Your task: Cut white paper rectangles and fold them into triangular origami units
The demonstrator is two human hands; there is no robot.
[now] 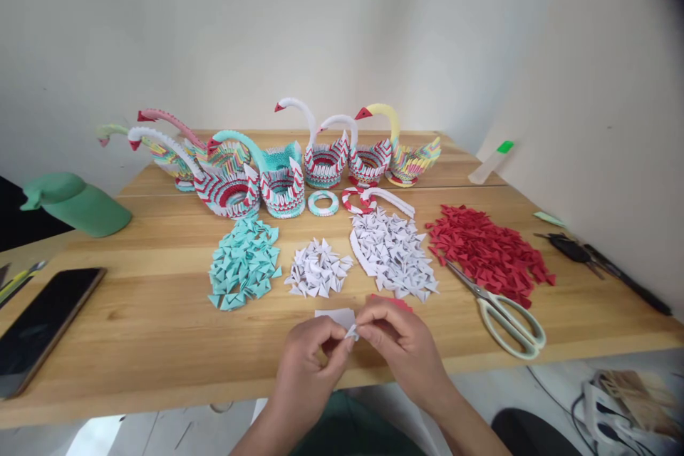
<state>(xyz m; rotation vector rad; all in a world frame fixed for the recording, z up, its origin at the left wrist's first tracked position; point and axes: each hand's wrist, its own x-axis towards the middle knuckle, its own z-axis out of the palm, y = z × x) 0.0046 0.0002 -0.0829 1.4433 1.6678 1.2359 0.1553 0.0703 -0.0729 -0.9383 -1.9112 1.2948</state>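
Note:
Near the table's front edge, my left hand (315, 356) and my right hand (398, 338) meet, pinching a small folded white paper piece (352, 332) between thumbs and fingertips. Much of that piece is covered by my fingers. Just behind my hands lies white paper (335, 315), with some red paper (394, 301) partly hidden by the right hand. Beyond them are a small pile of white folded paper triangles (319, 269), a larger white pile (395, 253), a turquoise pile (244, 263) and a red pile (489, 253).
Several paper swans (229, 189) stand at the back, with a turquoise-and-white paper ring (323, 203) and a red-and-white ring (357, 201) before them. Scissors (507, 317) lie right, their blades by the red pile. Left are a phone (48, 324) and a green container (80, 205).

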